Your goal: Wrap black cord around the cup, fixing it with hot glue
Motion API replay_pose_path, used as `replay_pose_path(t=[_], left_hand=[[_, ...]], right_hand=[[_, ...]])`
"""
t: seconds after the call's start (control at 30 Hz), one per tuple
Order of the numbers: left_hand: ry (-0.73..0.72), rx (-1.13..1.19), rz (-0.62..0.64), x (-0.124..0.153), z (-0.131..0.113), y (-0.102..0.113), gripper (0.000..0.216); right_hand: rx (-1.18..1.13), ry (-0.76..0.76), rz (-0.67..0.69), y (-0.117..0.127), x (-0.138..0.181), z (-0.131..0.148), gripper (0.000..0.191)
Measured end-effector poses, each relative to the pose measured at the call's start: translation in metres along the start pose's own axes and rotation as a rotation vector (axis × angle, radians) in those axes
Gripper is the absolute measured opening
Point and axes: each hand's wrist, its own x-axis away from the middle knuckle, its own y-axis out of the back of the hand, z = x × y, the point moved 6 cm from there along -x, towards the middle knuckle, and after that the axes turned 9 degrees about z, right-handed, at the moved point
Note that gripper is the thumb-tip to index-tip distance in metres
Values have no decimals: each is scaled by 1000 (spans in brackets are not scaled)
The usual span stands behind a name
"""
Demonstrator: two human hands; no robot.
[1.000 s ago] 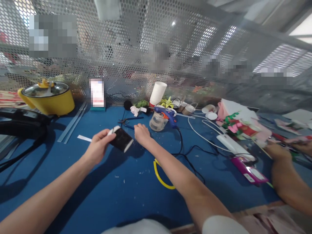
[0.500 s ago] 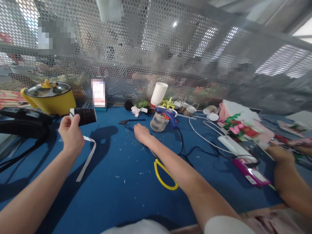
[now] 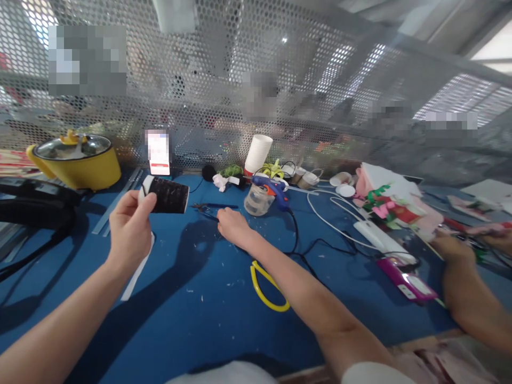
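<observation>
In my left hand [image 3: 130, 226] is a black-covered paper cup [image 3: 170, 196], tipped on its side with a white band at the end I grip. My thumb and fingers are closed around that end. A white paper strip [image 3: 134, 277] shows below this hand; whether it is attached to the cup is hidden. My right hand [image 3: 234, 226] is low over the table, its fingers curled at the handle of the blue-handled pliers [image 3: 206, 208]. Below my right forearm lies a yellow handle loop [image 3: 269, 292]; the rest of that tool is mostly hidden.
A blue glue gun [image 3: 276, 189] rests on a clear jar [image 3: 258, 201], beside stacked white cups [image 3: 258, 152]. A yellow pot [image 3: 80, 162] and a lit phone [image 3: 159, 154] stand at the back left. Cables and a power strip [image 3: 386, 242] lie right, near another person's hand [image 3: 454, 248].
My left hand has moved right and slightly nearer with the black cup. My right hand and the pliers have shifted slightly toward me.
</observation>
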Motion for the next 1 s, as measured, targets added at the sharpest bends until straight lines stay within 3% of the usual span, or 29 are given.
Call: replay_pose_path(t=[0.43,0.53,0.63,0.73,0.87,1.0], left_hand=[[79,-99,27,2,14,5,18],[178,-157,102,12,26,-3,16],[346,-249,291,32,41,-18,19],[462,-293,492,54,50,-34,22],[461,-325,700,70,47,-47,20],[404,-451,914,78,37,-58,19]], right_hand=[[-123,-217,-137,5,-37,-29,29],[-217,-150,-139,9,-31,-25,26],[-320,20,-153,19,-13,-14,31],[-520,201,-103,22,10,-7,54],[-917,389,87,7,34,-2,68],[-1149,399,196,-9,42,2,65]])
